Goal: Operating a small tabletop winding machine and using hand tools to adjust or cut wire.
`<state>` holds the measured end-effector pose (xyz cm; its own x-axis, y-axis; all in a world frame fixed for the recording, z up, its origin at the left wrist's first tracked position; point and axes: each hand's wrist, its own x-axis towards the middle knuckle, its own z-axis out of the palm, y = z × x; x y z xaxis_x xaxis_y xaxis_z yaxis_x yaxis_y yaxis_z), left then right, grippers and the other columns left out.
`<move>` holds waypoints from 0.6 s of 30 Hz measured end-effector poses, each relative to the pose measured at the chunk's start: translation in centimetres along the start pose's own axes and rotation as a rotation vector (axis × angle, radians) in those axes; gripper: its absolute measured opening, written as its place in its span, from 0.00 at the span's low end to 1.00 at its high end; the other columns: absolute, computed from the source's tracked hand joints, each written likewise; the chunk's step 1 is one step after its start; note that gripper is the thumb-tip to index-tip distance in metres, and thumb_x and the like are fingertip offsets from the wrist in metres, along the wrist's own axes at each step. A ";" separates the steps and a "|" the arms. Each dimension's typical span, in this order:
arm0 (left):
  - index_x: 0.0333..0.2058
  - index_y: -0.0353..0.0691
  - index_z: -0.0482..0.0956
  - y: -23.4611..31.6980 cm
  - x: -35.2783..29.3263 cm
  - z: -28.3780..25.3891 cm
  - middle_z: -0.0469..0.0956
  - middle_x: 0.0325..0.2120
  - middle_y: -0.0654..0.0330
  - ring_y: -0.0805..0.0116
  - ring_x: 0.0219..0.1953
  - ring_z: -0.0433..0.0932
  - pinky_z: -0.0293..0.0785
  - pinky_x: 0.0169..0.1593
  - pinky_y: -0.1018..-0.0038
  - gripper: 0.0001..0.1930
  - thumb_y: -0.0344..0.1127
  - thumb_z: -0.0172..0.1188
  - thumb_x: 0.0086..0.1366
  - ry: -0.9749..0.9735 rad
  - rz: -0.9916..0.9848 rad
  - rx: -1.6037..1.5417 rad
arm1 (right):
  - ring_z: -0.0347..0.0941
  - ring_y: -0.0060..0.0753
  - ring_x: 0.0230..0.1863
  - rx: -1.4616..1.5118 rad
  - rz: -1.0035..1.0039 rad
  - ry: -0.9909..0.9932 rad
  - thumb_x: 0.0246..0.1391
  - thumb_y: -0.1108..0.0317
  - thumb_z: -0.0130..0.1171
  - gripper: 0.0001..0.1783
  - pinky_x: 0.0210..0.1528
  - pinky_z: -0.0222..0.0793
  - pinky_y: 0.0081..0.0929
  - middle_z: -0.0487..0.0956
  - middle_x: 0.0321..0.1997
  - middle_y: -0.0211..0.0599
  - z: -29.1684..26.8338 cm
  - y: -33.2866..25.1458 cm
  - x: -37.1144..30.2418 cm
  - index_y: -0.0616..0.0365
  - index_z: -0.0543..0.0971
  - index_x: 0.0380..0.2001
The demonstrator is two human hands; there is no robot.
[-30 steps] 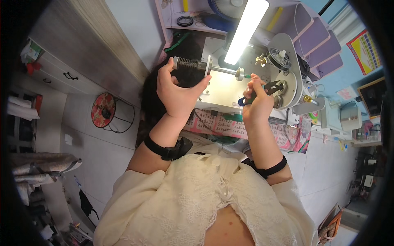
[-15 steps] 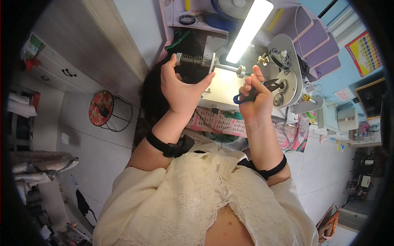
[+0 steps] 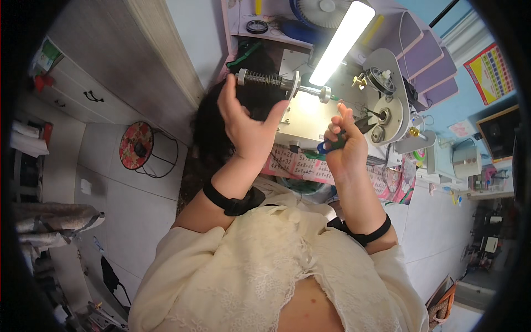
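My left hand (image 3: 249,126) is spread beneath a metal spindle (image 3: 310,91). The spindle bears a wire spring (image 3: 262,79), a pale disc (image 3: 295,86) and a round collar (image 3: 325,94). One fingertip is beside the spindle's left knob and my thumb lies by the disc; whether they touch is hard to tell. My right hand (image 3: 349,145) is closed around scissors (image 3: 362,125) with a blue handle and dark blades pointing right. The tips of its forefinger and thumb come together close to the green tip at the spindle's right end.
Under the spindle stands a pale metal machine (image 3: 304,124) with wheels on its right side. A bright lamp (image 3: 343,41) hangs over it. Dark hair-like strands (image 3: 213,119) lie at the left. Behind is a shelf with a fan (image 3: 326,11); a flowered stool (image 3: 136,145) stands on the floor.
My left thumb and fingers have spread away slightly, and the disc sits farther right of my thumb. My right hand has shifted a little right and down, still gripping the scissors.
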<state>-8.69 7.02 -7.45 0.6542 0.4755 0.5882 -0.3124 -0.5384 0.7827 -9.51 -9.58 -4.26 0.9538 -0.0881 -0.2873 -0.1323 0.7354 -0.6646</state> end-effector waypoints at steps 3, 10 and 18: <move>0.49 0.34 0.69 0.6 -1.2 -1.3 0.71 0.45 0.50 0.59 0.47 0.72 0.72 0.42 0.70 0.29 0.33 0.69 0.49 -0.035 0.369 -0.119 | 0.61 0.18 0.25 -0.006 0.015 -0.001 0.60 0.59 0.52 0.22 0.28 0.56 0.15 0.71 0.27 0.31 -1.1 -0.5 -1.1 0.62 0.67 0.51; 0.51 0.36 0.73 3.1 -1.6 0.1 0.78 0.41 0.62 0.81 0.29 0.71 0.64 0.30 0.85 0.23 0.41 0.63 0.58 -0.919 -0.125 -0.621 | 0.59 0.17 0.24 0.005 -0.009 -0.205 0.62 0.54 0.47 0.24 0.27 0.54 0.15 0.71 0.24 0.29 -0.7 -3.0 -3.8 0.65 0.68 0.50; 0.41 0.33 0.79 5.9 -2.2 0.8 0.80 0.32 0.61 0.79 0.30 0.75 0.70 0.37 0.81 0.12 0.30 0.62 0.58 -1.052 -0.483 -1.030 | 0.63 0.21 0.26 -0.060 0.040 -0.295 0.63 0.54 0.43 0.27 0.29 0.58 0.16 0.73 0.31 0.33 -1.5 -4.0 -4.7 0.67 0.66 0.54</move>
<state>-11.37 2.26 -4.29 0.8636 -0.4673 0.1891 0.0301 0.4222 0.9060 -13.88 -13.10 -1.30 0.9836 0.1455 -0.1067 -0.1783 0.6924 -0.6991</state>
